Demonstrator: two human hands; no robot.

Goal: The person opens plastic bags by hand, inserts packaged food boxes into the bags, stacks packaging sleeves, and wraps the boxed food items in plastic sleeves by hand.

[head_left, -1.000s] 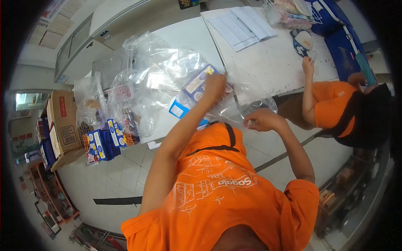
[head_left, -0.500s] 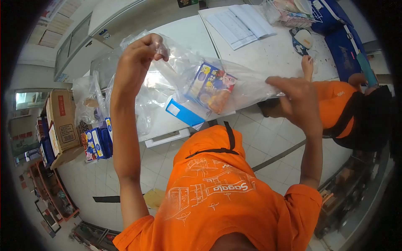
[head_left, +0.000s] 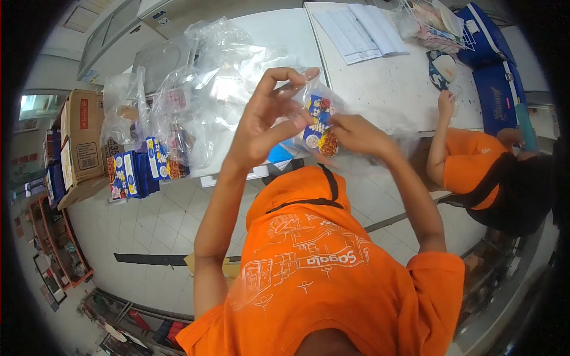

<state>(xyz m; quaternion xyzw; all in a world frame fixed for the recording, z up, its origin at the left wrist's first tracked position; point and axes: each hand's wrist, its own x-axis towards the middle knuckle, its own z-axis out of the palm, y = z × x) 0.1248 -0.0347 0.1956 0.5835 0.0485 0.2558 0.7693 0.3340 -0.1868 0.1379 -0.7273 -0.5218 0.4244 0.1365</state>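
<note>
A blue box with yellow and red print [head_left: 317,124] is inside a clear plastic bag [head_left: 383,127], between my two hands. My left hand [head_left: 273,121], its fingers curled, is on the bag at the box's left side. From the right, my right hand [head_left: 359,135] pinches the bag beside the box. Part of a light blue item [head_left: 280,154] shows below my left wrist, on the table's near edge. More clear plastic bags [head_left: 222,77] lie crumpled on the white table [head_left: 285,29] to the left.
Blue printed boxes [head_left: 135,172] stand at the table's left edge near a brown carton [head_left: 83,136]. An open notebook [head_left: 359,32], a wire basket [head_left: 436,29] and blue cases [head_left: 496,89] are at the right. A co-worker in orange [head_left: 475,154] holds something at the right.
Both hands have come together around the box, which is now more upright in the bag. My left hand has moved right; my right hand has moved left. The view has shifted slightly.
</note>
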